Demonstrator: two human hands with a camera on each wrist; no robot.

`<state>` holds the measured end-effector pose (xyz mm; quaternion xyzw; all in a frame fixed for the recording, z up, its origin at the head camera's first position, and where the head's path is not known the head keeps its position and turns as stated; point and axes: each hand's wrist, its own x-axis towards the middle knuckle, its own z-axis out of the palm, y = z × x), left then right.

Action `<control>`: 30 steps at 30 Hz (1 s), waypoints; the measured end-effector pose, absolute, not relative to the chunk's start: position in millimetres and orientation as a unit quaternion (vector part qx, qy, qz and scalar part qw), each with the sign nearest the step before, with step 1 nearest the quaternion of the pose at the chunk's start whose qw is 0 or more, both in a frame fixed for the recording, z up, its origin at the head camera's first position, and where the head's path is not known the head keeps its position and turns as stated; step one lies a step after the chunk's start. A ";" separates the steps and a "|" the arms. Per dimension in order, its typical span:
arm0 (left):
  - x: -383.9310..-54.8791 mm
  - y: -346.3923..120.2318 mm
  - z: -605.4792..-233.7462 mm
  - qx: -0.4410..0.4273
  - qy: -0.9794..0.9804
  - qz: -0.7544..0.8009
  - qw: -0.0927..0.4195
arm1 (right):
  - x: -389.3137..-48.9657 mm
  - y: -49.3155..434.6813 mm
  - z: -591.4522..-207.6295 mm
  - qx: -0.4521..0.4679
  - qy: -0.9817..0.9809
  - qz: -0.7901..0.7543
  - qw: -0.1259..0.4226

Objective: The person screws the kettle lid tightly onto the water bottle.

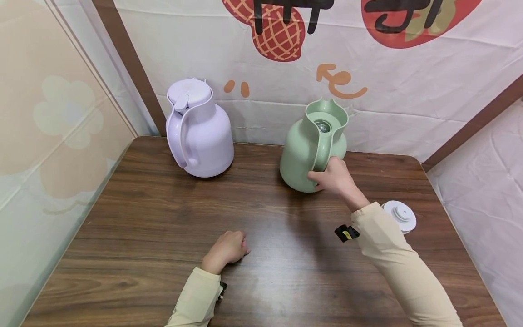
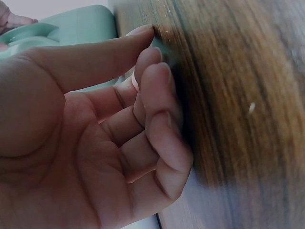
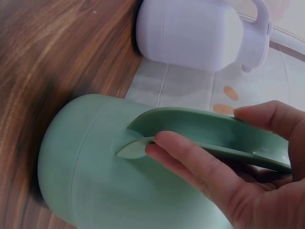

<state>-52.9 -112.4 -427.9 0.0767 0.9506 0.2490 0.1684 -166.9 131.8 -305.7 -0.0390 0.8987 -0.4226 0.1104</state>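
Note:
Near the back edge of the table is a green thermos jug [image 1: 300, 159], its top uncovered and its round mouth [image 1: 323, 126] showing. My right hand [image 1: 335, 177] holds the jug's handle [image 3: 190, 125], which faces me; in the right wrist view the thumb lies on one side and fingers on the other. My left hand [image 1: 229, 247] is at the front middle of the table, nothing in it. In the left wrist view its fingers [image 2: 162, 133] curl loosely beside the wood.
A lilac thermos jug [image 1: 210, 141] with its lid on stands at the back left. To the right, partly behind my right sleeve, lies a round white lid [image 1: 402, 215]. A printed cloth [image 1: 261, 109] hangs behind the brown wooden table [image 1: 135, 236].

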 end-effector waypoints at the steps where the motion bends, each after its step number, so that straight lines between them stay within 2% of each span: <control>1: -52.7 -112.4 -427.6 0.075 0.950 0.250 0.171 | -166.9 130.5 -305.5 -0.039 0.898 -0.423 0.110; 12: -53.8 -115.1 -432.4 0.092 0.950 0.252 0.158 | -169.0 120.5 -305.0 -0.053 0.894 -0.430 0.114; 30: -56.9 -111.8 -432.8 0.076 0.953 0.238 0.172 | -167.9 108.9 -305.3 -0.079 0.896 -0.422 0.112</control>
